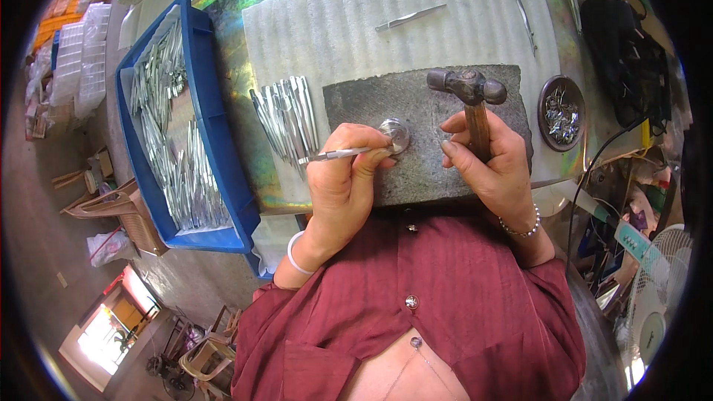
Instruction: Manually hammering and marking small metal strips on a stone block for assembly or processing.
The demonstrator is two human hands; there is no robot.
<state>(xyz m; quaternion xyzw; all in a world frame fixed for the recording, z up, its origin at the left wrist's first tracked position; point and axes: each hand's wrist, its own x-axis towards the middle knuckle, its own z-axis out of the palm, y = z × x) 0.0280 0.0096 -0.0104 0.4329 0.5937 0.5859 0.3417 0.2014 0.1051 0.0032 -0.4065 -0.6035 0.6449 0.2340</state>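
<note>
My left hand (342, 171) pinches a slim silvery metal piece (338, 154), held nearly level. Its right end is at a small round metal block (395, 134) on the dark grey slab (423, 167). In my right hand (494, 163) is a hammer (479, 130), its wooden handle tucked into the palm and its metal head raised over the slab's far right. The right thumb and forefinger point toward the block, a little apart; I cannot tell whether anything tiny is between them. Beside my left hand, several similar slim metal pieces (286, 115) lie in a bundle.
A blue tray (223, 130) full of slim metal pieces stands at the left. A round dish (548, 89) of small shiny metal bits sits at the right. Two slim pieces (411, 18) (524, 22) lie on the white foam sheet (327, 22). A dark cable (598, 160) hangs at the right, near a fan (657, 289).
</note>
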